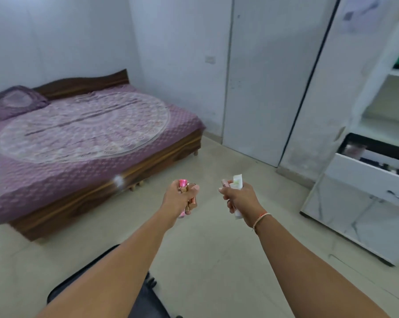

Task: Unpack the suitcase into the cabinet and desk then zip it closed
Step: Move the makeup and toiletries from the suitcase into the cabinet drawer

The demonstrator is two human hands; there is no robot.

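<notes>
My left hand (pixel 179 199) grips a small bundle of cosmetics, a pink-capped bottle (pixel 182 182) among them. My right hand (pixel 239 203) holds a white tube (pixel 237 183) and a slim pink stick beside it. Both hands are stretched out over the floor. The dark suitcase (pixel 148 294) lies open on the floor below my arms, mostly hidden by my left forearm. To the right stands the white cabinet (pixel 363 216) with an open drawer (pixel 368 173) holding dark items.
A bed with a purple patterned cover (pixel 83 138) and a pillow fills the left side. White wardrobe doors (pixel 262 88) stand behind. Open shelves (pixel 391 104) rise above the drawer. Pale tiled floor (pixel 216 237) stretches between the bed and the cabinet.
</notes>
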